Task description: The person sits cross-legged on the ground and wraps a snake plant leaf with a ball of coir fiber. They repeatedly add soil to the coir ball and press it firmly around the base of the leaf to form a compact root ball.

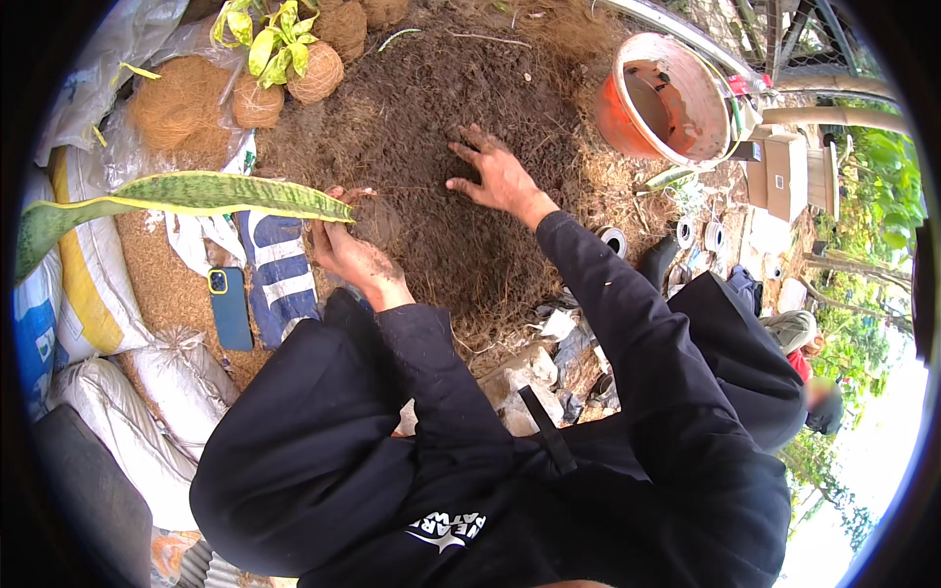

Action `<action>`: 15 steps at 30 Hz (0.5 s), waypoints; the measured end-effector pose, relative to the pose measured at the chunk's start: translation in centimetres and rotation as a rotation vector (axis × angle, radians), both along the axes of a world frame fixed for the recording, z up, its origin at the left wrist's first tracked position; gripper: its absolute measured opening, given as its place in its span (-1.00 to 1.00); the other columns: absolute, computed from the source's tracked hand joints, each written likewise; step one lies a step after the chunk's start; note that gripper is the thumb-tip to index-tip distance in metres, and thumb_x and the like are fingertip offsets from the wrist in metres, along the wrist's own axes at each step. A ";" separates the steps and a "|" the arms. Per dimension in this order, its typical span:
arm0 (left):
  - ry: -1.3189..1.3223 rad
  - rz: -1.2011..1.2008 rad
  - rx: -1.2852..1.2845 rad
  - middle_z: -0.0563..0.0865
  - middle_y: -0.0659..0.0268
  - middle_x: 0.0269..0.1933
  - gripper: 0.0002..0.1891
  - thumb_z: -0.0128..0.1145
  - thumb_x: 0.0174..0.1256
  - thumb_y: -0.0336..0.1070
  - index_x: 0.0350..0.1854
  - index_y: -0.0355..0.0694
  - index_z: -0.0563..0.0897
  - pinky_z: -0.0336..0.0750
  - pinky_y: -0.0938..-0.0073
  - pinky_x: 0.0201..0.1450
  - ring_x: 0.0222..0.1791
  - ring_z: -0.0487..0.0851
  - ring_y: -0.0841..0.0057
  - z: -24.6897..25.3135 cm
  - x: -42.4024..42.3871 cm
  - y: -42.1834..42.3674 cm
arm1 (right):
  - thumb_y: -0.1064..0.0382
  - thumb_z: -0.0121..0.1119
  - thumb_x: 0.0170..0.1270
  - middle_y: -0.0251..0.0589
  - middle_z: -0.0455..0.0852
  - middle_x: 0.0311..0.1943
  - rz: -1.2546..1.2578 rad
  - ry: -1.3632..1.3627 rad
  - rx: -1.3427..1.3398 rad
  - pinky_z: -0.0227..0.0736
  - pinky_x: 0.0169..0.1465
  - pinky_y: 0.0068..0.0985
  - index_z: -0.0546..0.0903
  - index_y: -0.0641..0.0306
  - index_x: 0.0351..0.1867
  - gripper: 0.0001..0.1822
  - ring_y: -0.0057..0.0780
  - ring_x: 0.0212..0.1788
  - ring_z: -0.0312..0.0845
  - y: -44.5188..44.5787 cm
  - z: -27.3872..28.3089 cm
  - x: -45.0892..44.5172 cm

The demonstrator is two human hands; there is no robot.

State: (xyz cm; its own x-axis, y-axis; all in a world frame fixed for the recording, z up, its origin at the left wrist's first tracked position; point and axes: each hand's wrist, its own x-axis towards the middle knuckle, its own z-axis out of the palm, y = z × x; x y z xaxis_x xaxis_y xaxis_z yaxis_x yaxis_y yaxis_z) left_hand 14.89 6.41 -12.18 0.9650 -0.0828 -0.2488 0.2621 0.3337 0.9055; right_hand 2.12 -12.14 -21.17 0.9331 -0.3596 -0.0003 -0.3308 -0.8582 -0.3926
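Observation:
My left hand (360,257) is at the left edge of a heap of dark, fibrous soil (441,272), with its fingers near the tip of a long snake plant leaf (220,192). A roundish, soil-coloured lump (376,220) lies beside that hand; whether the fingers grip it or the leaf is not clear. Over the middle of the soil, my right hand (494,173) is spread with its fingers apart and dirt on them. Fibre-wrapped balls (316,73) sit at the upper left, some under a plant with yellow-green leaves (281,45).
An orange bucket (632,117) with muddy contents stands at the upper right. A phone (231,309) lies on wood shavings at the left, near filled sacks (103,272). Cardboard boxes (786,173) stand far right. Another person (798,360) is at the right.

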 end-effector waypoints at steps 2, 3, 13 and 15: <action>-0.018 0.000 0.013 0.71 0.09 -0.20 -0.76 -0.08 0.41 -0.29 -0.07 -0.28 0.60 0.63 0.28 -0.13 -0.19 0.70 0.32 -0.1 -0.2 0.1 | -0.14 0.26 0.33 0.05 0.33 0.46 -0.053 -0.030 0.064 0.20 0.51 -0.12 0.50 0.16 0.37 -0.33 0.10 0.51 0.17 2.3 0.0 -1.2; -0.034 0.000 0.018 0.71 0.09 -0.20 -0.75 -0.09 0.41 -0.29 -0.07 -0.28 0.60 0.63 0.28 -0.13 -0.18 0.70 0.31 -0.1 -0.2 0.0 | -0.05 0.30 0.33 0.04 0.35 0.44 -0.100 -0.038 0.110 0.21 0.50 -0.13 0.52 0.14 0.35 -0.38 0.09 0.50 0.18 3.0 -0.2 -1.8; -0.051 -0.041 -0.073 0.70 0.08 -0.21 -0.76 -0.13 0.40 -0.33 -0.09 -0.28 0.59 0.63 0.26 -0.11 -0.19 0.70 0.28 1.3 -1.0 0.6 | 0.08 0.43 0.21 0.14 0.36 0.42 -0.329 -0.038 0.254 0.12 0.54 -0.11 0.44 0.19 0.40 -0.27 0.11 0.52 0.13 5.7 2.4 -5.9; -0.041 -0.018 -0.072 0.70 0.07 -0.21 -0.77 -0.12 0.40 -0.34 -0.09 -0.29 0.59 0.63 0.26 -0.11 -0.19 0.70 0.28 0.9 -1.0 1.0 | 0.00 0.45 0.18 0.20 0.28 0.46 -0.527 -0.040 0.213 0.06 0.55 -0.08 0.34 0.24 0.46 -0.14 0.15 0.56 0.03 6.9 2.6 -6.0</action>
State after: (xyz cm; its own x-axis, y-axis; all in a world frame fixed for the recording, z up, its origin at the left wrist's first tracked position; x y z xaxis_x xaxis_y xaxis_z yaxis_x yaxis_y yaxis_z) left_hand 13.93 7.39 -11.26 0.9725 -0.1167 -0.2015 0.2316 0.3938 0.8895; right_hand -3.87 -5.25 -18.55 0.6283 -0.7725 -0.0923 -0.6743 -0.4815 -0.5599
